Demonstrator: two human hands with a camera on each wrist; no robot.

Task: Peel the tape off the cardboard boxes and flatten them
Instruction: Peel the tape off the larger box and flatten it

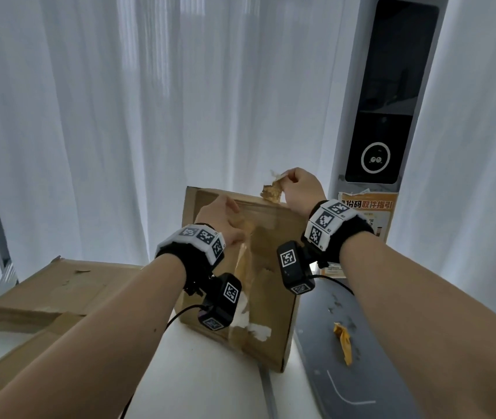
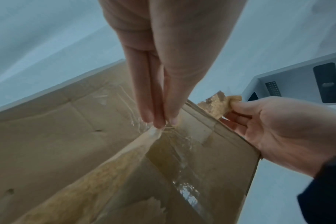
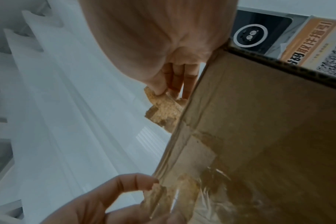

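White curtains (image 1: 120,116) fill the background, with a grey parcel-locker column (image 1: 391,101) and its dark screen at the right; below them a white table (image 1: 204,373) carries the work. On its left lies a stack of flattened cardboard (image 1: 56,291); at its right sits a grey tray (image 1: 361,358) holding a crumpled scrap of yellowish tape (image 1: 342,343).

The cardboard box (image 1: 271,267) in hand stands on edge near the table's middle, its broad face towards the person, with clear packing tape (image 2: 184,178) running down that face and partly lifted. The left hand (image 1: 225,219) is against the upper part of the face; the left wrist view shows its fingertips (image 2: 159,121) pinching the raised end of the clear tape. The right hand (image 1: 301,189) is at the box's top edge, thumb and fingers closed on a torn tape strip (image 1: 272,190) with brown paper fibres stuck to it; this strip looks attached at the edge.

The step in hand appears to be peeling, not yet flattening; both hands grip tape and the box holds its shape. The next move likely calls for pulling the top strip free along the edge while the box is steadied; the torn fibres suggest that a low, slow pull would spare the board; the clear strip then needs stripping downwards.
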